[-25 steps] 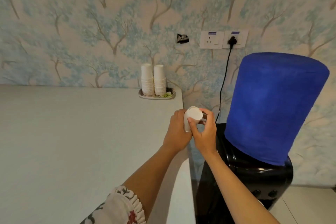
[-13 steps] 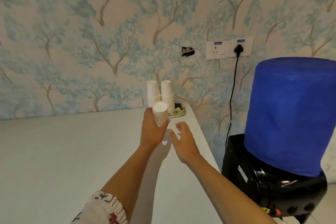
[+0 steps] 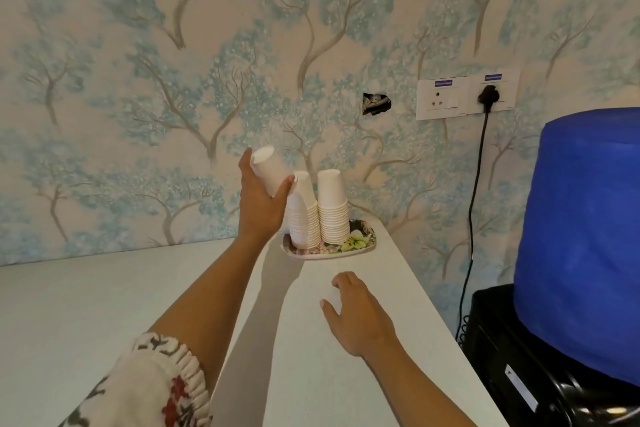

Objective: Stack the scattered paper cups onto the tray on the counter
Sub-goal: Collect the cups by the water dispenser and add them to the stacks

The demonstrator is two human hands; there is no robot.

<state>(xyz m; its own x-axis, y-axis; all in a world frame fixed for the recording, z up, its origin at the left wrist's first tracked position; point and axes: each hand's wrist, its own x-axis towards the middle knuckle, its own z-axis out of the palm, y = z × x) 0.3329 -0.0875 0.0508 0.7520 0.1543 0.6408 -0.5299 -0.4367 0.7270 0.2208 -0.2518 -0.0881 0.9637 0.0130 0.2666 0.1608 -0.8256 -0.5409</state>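
Observation:
My left hand (image 3: 260, 203) grips a white paper cup (image 3: 268, 168), upside down and tilted left, held just above and left of the left cup stack (image 3: 304, 215). A second stack of upturned white cups (image 3: 333, 210) stands beside it. Both stacks sit on a small flowered tray (image 3: 360, 242) at the back right corner of the counter, against the wall. The held cup's rim nearly touches the top of the left stack. My right hand (image 3: 356, 314) hovers low over the counter in front of the tray, fingers spread, holding nothing.
The pale counter (image 3: 86, 315) runs left and toward me; its right edge drops off beside a black water dispenser (image 3: 540, 360) with a blue covered bottle (image 3: 581, 239). A black cord (image 3: 475, 191) hangs from the wall socket (image 3: 490, 97).
My left hand has carried the cup up and forward to the left stack. My right hand let go of the cup and lowered toward the counter. The view moved closer to the tray.

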